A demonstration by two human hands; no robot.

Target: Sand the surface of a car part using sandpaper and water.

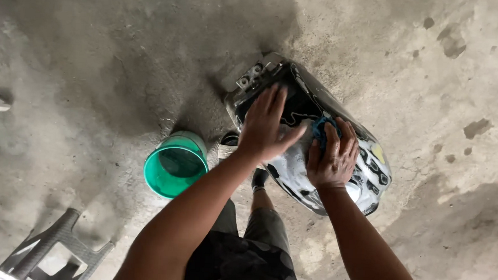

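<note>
We are pressing the right hand (pixel 332 156), fingers curled over a blue pad (pixel 320 129), against a glossy motorcycle fuel tank (pixel 303 106) lying on the concrete floor (pixel 92 61); the left hand (pixel 264 126), fingers spread flat, is bracing it. Uneven pressure risks rolling the tank toward the green bucket (pixel 176 165).

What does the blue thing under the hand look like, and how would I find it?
Find the shiny black-and-silver motorbike tank on the concrete floor. The right hand presses a small blue pad onto it. It is the only blue thing; the bucket nearby is green.
</note>
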